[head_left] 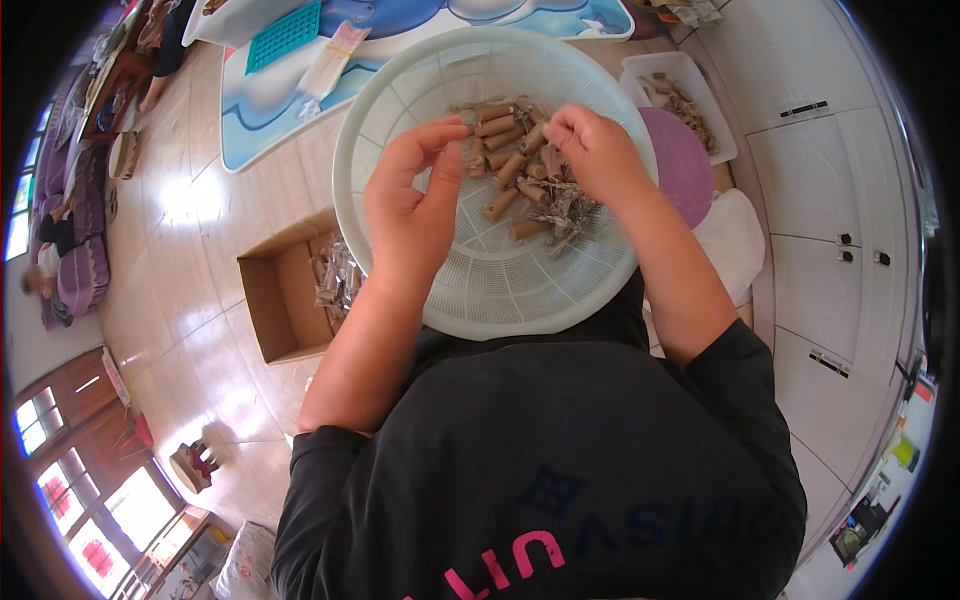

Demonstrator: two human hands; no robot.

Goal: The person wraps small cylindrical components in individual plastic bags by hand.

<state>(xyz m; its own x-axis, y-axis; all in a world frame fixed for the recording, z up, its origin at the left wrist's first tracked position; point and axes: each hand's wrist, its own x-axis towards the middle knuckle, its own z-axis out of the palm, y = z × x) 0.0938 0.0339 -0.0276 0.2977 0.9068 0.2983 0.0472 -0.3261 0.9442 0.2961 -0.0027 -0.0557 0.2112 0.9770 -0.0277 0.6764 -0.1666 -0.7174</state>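
A round pale-green plastic mesh basket (500, 318) rests over my lap. Inside it lies a heap of short brown rolls (508, 170), several with clear, twisted wrapper ends (570, 215). My left hand (415, 200) reaches over the basket's left side, its thumb and forefinger a little apart beside the heap's left edge. From the right comes my right hand (600, 155), fingers curled into a pinch at the far right of the heap. A tilted brown roll (535, 138) meets those fingertips, but the fingers hide what they pinch.
Left of the basket stands an open cardboard box (275, 310) with clear-wrapped pieces. At the far right are a white bin (725, 145) of brown pieces and a purple round lid (682, 165). A blue cloud-patterned table (255, 125) bears a teal tray (285, 38) and a plastic packet (335, 60).
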